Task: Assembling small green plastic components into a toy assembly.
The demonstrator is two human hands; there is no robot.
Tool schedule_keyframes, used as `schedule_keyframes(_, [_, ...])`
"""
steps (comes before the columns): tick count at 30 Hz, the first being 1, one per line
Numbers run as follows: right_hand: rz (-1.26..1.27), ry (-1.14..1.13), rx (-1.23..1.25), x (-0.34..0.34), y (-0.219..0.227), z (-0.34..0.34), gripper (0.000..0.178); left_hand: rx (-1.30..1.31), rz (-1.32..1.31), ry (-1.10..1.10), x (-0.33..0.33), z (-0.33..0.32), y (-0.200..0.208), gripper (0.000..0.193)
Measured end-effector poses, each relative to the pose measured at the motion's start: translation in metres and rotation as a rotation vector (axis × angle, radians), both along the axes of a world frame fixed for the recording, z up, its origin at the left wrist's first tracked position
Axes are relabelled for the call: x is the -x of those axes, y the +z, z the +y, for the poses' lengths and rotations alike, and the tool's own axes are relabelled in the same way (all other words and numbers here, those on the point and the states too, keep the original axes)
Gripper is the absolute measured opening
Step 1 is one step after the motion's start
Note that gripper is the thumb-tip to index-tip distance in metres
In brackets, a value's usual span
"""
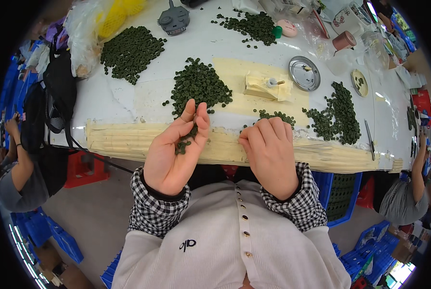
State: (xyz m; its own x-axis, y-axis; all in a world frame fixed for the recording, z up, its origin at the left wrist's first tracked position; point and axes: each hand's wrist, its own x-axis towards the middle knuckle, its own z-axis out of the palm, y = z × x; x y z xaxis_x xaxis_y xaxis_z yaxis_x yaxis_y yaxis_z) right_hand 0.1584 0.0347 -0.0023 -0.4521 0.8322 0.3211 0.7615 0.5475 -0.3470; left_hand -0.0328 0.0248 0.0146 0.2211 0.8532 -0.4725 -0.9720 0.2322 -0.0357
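My left hand is raised palm-up by the table's front edge, its fingers curled round several small dark green round plastic pieces. Just behind it spreads a heap of the same pieces. My right hand is turned back-up at the taped edge, thumb and fingers pinched together; whatever is between the fingertips is hidden. A few loose pieces lie directly beyond its knuckles. Past them stands a tape-covered block with a short upright pin.
More green heaps lie at the far left, far middle and right. A toy tank turret, a round metal tin, a shallow dish and tweezers surround them. A black backpack hangs left; co-workers sit both sides.
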Motion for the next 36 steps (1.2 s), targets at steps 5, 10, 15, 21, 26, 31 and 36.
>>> schedule_keyframes(5, [0.162, -0.005, -0.001, -0.004, 0.001, 0.003, 0.014, -0.036, 0.072, -0.099, -0.008, -0.005, -0.005, 0.029])
schedule_keyframes(10, [0.517, -0.036, 0.085, -0.013, 0.002, 0.001, 0.012, -0.016, 0.354, -0.269, -0.021, -0.007, -0.006, 0.027])
schedule_keyframes(15, [0.603, -0.092, 0.130, -0.011, 0.012, -0.003, 0.013, -0.079, 0.360, -0.339, -0.029, -0.007, -0.009, 0.022])
schedule_keyframes(21, [0.704, -0.066, 0.247, -0.013, 0.011, -0.004, 0.014, -0.170, 0.398, -0.351, -0.029, -0.010, -0.017, 0.017])
schedule_keyframes(26, [0.879, -0.093, 0.384, -0.011, 0.011, -0.006, 0.011, -0.207, 0.481, -0.375, -0.029, -0.010, -0.019, 0.015])
schedule_keyframes(31, [0.940, -0.082, 0.525, -0.013, 0.009, -0.007, 0.012, -0.238, 0.527, -0.386, -0.031, -0.012, -0.022, 0.022])
schedule_keyframes(36, [1.000, -0.097, 0.616, -0.013, 0.013, -0.008, 0.009, -0.261, 0.484, -0.405, -0.029, -0.011, -0.018, 0.023])
